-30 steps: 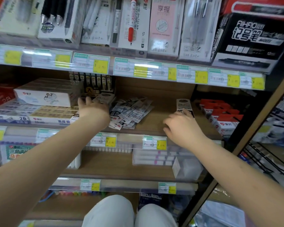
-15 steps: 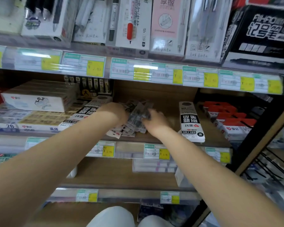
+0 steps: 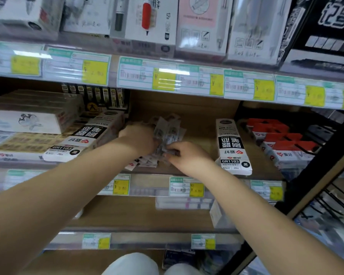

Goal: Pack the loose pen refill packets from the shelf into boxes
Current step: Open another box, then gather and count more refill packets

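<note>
A heap of loose clear pen refill packets lies in the middle of the wooden shelf. My left hand grips the heap from the left, lifting a bunch of packets on edge. My right hand pinches packets at the heap's lower right. More packets lie flat beneath my hands near the shelf's front. One white-and-black refill box marked GR1103 lies to the right of my right hand. Another such box lies to the left of my left hand.
Red-and-white boxes fill the shelf's right end. White and yellow boxes are stacked at the left. Upright black packs stand at the back. The upper shelf with price labels hangs close overhead. My knees show below.
Both hands came together from the shelf's sides onto the packet heap and gathered it up. The right hand left the GR1103 box lying at the right. The camera moved closer.
</note>
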